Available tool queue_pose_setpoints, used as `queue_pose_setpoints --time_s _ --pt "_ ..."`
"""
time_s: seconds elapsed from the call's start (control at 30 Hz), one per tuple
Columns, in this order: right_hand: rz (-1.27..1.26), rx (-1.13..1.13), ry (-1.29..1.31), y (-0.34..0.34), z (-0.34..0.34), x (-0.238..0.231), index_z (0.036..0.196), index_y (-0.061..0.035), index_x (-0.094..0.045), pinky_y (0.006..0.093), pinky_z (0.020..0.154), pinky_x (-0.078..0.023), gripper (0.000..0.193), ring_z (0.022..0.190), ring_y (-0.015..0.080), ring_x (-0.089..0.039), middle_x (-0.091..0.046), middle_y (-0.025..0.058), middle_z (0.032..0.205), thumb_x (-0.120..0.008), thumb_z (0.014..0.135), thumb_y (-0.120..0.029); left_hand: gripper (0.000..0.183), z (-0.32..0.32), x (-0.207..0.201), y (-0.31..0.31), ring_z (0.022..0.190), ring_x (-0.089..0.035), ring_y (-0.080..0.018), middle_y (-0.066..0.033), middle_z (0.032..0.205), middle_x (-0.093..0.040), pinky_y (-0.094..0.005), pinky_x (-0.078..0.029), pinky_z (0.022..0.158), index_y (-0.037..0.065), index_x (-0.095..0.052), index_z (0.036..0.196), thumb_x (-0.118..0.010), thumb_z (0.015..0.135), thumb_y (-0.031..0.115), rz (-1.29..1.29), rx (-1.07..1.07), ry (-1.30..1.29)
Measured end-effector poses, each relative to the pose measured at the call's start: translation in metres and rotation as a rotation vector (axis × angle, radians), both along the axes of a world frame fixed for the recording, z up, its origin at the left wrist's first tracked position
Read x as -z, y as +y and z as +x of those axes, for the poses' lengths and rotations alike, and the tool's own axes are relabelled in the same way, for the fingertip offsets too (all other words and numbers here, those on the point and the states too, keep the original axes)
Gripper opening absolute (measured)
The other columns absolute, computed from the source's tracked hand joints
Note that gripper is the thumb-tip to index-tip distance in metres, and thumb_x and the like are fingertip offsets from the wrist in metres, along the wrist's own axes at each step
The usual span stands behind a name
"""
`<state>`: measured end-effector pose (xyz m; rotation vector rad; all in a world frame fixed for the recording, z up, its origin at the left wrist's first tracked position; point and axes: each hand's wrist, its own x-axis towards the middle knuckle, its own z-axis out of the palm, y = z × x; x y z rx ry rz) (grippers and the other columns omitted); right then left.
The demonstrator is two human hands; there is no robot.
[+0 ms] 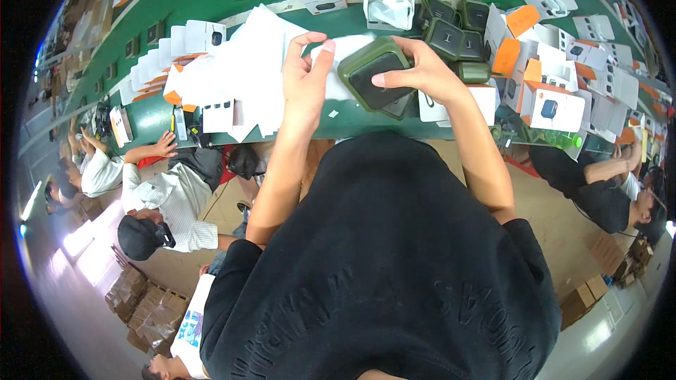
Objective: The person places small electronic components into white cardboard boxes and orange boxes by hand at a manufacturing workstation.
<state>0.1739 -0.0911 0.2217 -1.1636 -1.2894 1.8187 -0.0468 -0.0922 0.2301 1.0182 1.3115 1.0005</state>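
Note:
My right hand (426, 74) grips a squarish green-and-black case (373, 74), its thumb across the dark face. Under the case's lower right edge another dark rounded part shows; whether it is a second case I cannot tell. My left hand (306, 74) is raised to the left of the case, thumb and index finger pinched at the edge of a thin white sheet (343, 53). That sheet runs behind the case. Several similar green-and-black cases (445, 36) are heaped just beyond my right hand. A pile of white sheets (246, 70) lies left of my left hand.
Opened white-and-orange boxes (556, 105) crowd the right side of the green table (151, 121). More white boxes (151, 63) stand in a row at left. A green bottle (563, 139) lies at the right edge. Co-workers sit to my left (172, 204) and right (598, 186).

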Motion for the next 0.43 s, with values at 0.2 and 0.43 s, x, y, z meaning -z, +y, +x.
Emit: queue_pose_setpoints --time_s 0.2,0.43 --pt "-0.118 0.171 0.060 -0.014 0.015 0.004 0.121 0.0033 -0.063 0.0298 0.090 -0.050 0.059 0.096 0.0132 -0.063 -0.069 0.0073 0.108 -0.085 0.073 -0.023 0.035 -0.020 0.022 -0.005 0.066 -0.053 -0.0086 -0.0029 0.072 -0.058 -0.0264 -0.043 0.060 0.003 -0.055 0.117 -0.066 0.084 0.004 -0.013 0.111 0.349" --pt "0.024 0.105 -0.368 -0.010 0.001 0.011 0.120 0.0030 -0.066 0.0341 0.091 -0.051 0.069 0.101 0.0229 -0.068 -0.071 0.0153 0.111 -0.087 0.070 -0.040 0.025 0.008 0.014 -0.004 0.060 -0.053 -0.0251 -0.0109 0.074 -0.065 -0.0351 -0.045 0.061 0.001 -0.064 0.102 -0.066 0.088 0.022 0.170 0.169 0.528"
